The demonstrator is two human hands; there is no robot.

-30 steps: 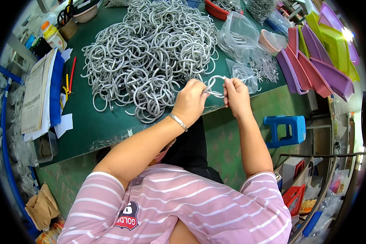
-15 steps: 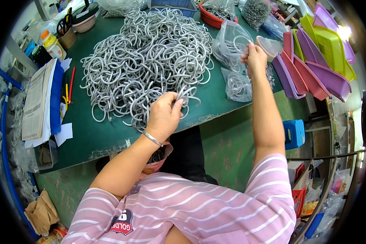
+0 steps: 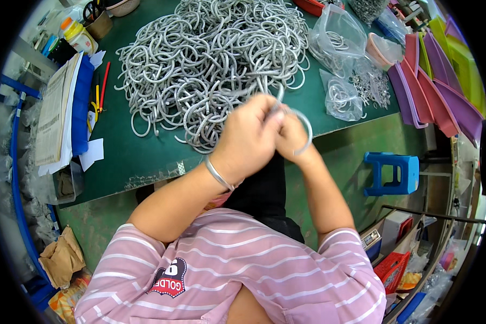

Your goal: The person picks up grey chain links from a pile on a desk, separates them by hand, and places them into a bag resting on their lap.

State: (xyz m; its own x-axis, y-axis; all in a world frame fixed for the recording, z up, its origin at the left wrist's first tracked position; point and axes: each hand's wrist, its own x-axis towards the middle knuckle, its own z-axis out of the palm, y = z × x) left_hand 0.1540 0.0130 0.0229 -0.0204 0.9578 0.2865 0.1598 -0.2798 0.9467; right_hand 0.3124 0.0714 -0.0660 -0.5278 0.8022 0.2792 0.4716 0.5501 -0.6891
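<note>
In front of me, at the table's near edge, my two hands meet. My left hand (image 3: 248,135) is closed, thumb pressed to its fingers, on a grey ribbed cord ring (image 3: 309,129). That ring is open-ended and curves out to the right, over my right hand. My right hand (image 3: 292,134) is closed against the left one, its fingertips mostly hidden and blurred; what they pinch, if anything, I cannot make out. Just beyond lies a big heap of similar grey cord rings (image 3: 210,59) on the green table (image 3: 140,159).
Right of the heap are a clear plastic bag (image 3: 337,40) of rings, a smaller bag (image 3: 343,100), and small metal parts (image 3: 372,86). Stacked plastic bins (image 3: 426,81) stand beyond. At left are a papers-covered blue file (image 3: 81,102) and a red pen (image 3: 105,86). A blue stool (image 3: 391,173) stands on the floor.
My right hand has come from beside the plastic bag back to my left hand. Both hands now meet over the near edge. The view has shifted, so the heap sits higher.
</note>
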